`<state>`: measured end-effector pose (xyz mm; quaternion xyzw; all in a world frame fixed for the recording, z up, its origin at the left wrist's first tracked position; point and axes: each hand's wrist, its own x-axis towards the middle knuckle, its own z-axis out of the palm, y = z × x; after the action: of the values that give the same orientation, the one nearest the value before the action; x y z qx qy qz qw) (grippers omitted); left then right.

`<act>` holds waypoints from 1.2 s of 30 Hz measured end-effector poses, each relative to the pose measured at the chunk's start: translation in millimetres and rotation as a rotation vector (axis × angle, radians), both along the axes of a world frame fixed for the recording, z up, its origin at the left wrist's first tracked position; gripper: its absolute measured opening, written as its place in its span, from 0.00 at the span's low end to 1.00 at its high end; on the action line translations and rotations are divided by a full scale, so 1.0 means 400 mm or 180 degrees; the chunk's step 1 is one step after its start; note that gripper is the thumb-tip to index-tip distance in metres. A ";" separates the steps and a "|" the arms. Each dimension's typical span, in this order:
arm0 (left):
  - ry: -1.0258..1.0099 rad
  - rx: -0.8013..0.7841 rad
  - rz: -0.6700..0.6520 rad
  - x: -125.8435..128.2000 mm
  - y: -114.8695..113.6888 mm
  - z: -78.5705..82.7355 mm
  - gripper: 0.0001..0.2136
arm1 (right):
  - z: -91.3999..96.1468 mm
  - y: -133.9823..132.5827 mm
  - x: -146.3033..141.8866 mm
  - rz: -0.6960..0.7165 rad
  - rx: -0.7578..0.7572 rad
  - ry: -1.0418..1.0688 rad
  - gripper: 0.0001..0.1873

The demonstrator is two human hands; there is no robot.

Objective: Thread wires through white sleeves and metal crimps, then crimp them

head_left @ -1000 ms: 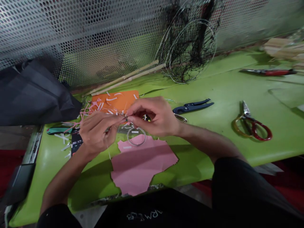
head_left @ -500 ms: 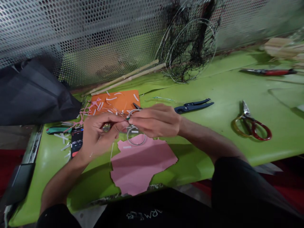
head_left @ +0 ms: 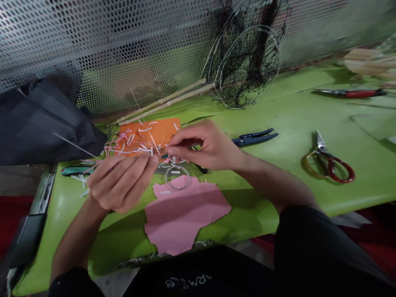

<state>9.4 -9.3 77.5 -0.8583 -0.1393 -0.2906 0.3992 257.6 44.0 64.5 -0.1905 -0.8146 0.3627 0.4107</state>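
Note:
My left hand (head_left: 123, 181) is closed, its back turned up and its fingertips pinched beside the right hand. A thin pale wire (head_left: 76, 146) sticks out behind it to the upper left and appears held in its fingers. My right hand (head_left: 208, 146) pinches a small dark green piece (head_left: 165, 156) between thumb and forefinger, close to the left fingertips. Beneath the hands lies an orange sheet (head_left: 167, 126) strewn with white strips and fine strands. A metal ring (head_left: 166, 184) overlaps the top of a ragged pink sheet (head_left: 185, 214).
Blue-handled cutters (head_left: 255, 137), scissors (head_left: 332, 165) and red-handled pliers (head_left: 360, 94) lie to the right on the green table (head_left: 297, 123). Black netting with wire hoops (head_left: 247, 62) stands at the back beside wooden sticks (head_left: 173, 101). A dark bag (head_left: 46, 123) sits at left.
My left hand has turned over and pulled slightly down and left from the right hand, now covering the phone. The right hand has rotated, showing the green piece more clearly.

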 end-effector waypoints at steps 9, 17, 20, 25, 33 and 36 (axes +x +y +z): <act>0.0219 0.0015 0.0077 0.027 -0.008 0.003 0.07 | -0.028 0.017 -0.018 0.0702 -0.1481 0.0284 0.10; -0.0487 -0.0524 -0.0080 0.022 0.009 -0.030 0.08 | -0.026 -0.007 -0.021 0.0594 -0.1057 0.0499 0.05; -0.0845 -0.0786 -0.0034 0.030 0.006 -0.039 0.08 | -0.029 -0.012 -0.022 0.0463 -0.0694 0.0487 0.04; -0.1319 -0.1277 -0.0037 0.048 0.000 -0.042 0.09 | -0.045 -0.011 -0.030 0.0024 0.0355 0.0689 0.01; -0.2294 -0.2448 0.0013 0.092 -0.012 -0.038 0.04 | -0.104 0.017 -0.060 -0.0277 0.1287 0.1345 0.02; -0.2295 -0.2320 0.0160 0.084 0.004 -0.043 0.05 | -0.117 0.032 -0.070 -0.0401 0.1148 0.1339 0.02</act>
<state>42.8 -7.9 60.2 -0.7834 -0.3810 -0.4910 0.0074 229.5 56.6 17.7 -0.0850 -0.7494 0.2172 0.6197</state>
